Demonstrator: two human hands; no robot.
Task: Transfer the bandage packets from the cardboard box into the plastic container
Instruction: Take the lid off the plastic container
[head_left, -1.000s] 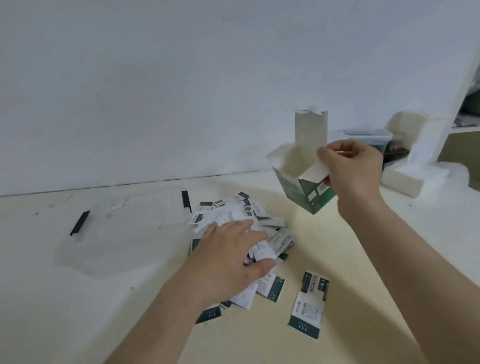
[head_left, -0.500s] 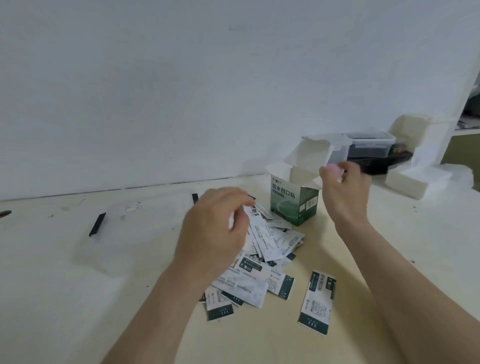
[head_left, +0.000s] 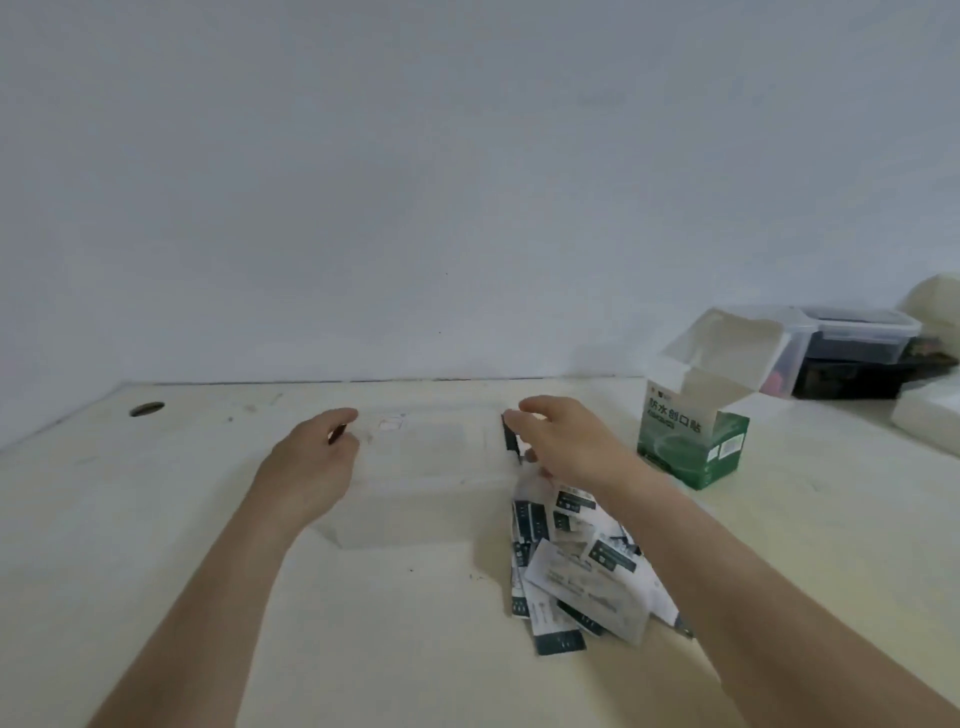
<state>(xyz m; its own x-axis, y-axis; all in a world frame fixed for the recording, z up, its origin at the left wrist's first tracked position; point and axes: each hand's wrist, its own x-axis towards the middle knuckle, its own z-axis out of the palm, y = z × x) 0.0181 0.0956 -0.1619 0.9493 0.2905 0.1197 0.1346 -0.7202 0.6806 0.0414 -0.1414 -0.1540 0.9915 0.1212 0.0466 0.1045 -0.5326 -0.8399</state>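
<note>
Moved since the earlier frame: our left hand (head_left: 306, 462) has left the pile and our right hand (head_left: 563, 441) the box flap. Both now flank the clear rectangular plastic container (head_left: 421, 467), fingers curled round the black clasps at its two ends.

Heap of white-and-dark-green bandage packets (head_left: 571, 577): on the table, just right of the container, under our right forearm.

Green-and-white cardboard box (head_left: 693, 447): upright, flaps open, further right, untouched.

Cream matte tabletop (head_left: 208, 545), round cable hole (head_left: 147, 409) far left; plain white wall (head_left: 415, 208) behind; lidded clear tub (head_left: 857, 338) back right.
</note>
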